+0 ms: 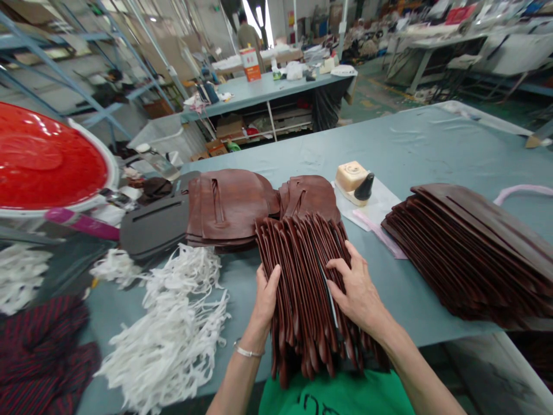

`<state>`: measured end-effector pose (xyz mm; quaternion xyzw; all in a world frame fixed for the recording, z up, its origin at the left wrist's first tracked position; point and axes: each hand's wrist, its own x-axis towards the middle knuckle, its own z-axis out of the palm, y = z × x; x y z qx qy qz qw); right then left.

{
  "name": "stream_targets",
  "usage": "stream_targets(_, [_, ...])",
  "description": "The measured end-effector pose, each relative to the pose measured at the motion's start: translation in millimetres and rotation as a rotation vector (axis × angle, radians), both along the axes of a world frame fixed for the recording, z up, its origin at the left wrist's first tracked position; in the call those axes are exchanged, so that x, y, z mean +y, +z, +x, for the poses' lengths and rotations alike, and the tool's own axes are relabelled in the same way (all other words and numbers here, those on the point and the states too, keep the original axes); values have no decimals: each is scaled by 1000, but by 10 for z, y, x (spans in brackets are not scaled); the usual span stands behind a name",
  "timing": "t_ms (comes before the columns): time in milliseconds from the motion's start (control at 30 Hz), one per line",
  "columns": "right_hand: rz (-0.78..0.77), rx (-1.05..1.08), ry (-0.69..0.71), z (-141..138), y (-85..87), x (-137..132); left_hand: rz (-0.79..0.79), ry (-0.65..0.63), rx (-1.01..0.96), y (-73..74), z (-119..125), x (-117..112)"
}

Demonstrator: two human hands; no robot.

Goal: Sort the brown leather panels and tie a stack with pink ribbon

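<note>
Green printed cloth (pixel 374 395) shows below a row of glossy dark-brown leathery panels (pixel 298 300) at the blue-grey tabletop's (pixel 389 150) near edge, apparently kept upright between the bare left hand (pixel 265 294), whose pinch I cannot tell, and the loosely spread bare right hand (pixel 358 288)

Light is soft and even; the far window (pixel 270 24) burns out white. Glare flecks the red plastic disc (pixel 52 155). Wide-angle stretch and blur soften the edges, blue rack (pixel 71 80) included.
</note>
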<state>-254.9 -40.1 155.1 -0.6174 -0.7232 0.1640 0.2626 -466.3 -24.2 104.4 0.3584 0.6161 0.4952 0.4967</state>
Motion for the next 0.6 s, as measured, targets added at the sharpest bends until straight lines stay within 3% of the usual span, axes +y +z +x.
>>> stream_targets(600, [13, -148, -2, -140, 54, -24, 40, 47, -16, -64, -10, -12])
